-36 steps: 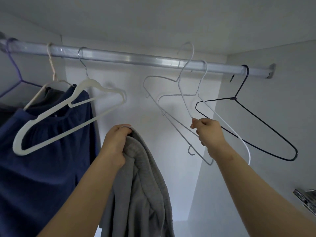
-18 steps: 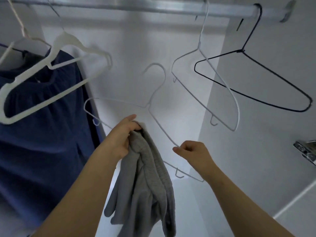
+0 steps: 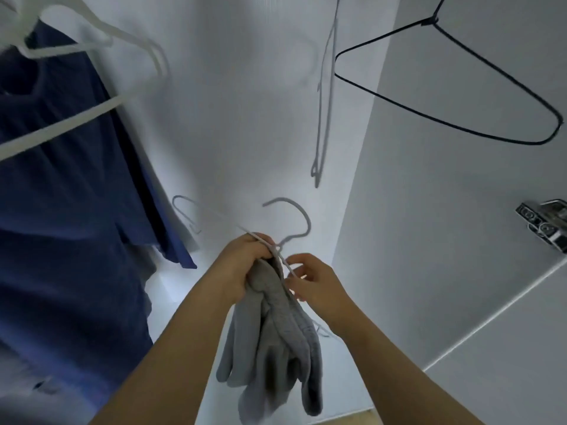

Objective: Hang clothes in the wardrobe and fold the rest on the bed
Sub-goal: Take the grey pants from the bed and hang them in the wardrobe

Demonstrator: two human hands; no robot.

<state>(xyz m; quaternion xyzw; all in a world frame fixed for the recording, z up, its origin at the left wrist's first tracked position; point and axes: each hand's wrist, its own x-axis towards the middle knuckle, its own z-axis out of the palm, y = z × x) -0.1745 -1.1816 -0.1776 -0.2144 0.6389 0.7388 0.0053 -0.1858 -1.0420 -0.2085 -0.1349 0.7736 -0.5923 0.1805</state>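
1. Since the head camera is the only view, everything here is read from it. The left hand [image 3: 242,265] and right hand [image 3: 316,280] are now close together, almost touching, low in front of the wardrobe's back wall.
2. A second ago the right hand was up at the rail, pinching the white wire hanger [image 3: 307,223]. That hanger is now off the rail and down against the grey garment [image 3: 276,348].
3. The left hand grips the bunched top of the grey garment. The hanger's wire crosses its fingers, but I cannot tell whether they pinch it too.
4. The right hand's fingers curl round the hanger's shoulder wire, just right of the left hand.
5. I judge that fetching the hanger is over and threading the garment onto it is starting. Hanging it back up remains.
6. The hook stands above the hands and curls over to the left. The hanger's long axis slants from beyond the left hand, up-left, down to under the right wrist.
7. The garment hangs straight down from the left hand, between the forearms, so its long axis is vertical.
8. Above the right hand hang another pale wire hanger [image 3: 325,96], seen edge-on, and a black wire hanger [image 3: 432,20]. A blue garment [image 3: 61,210] hangs left of the left arm.
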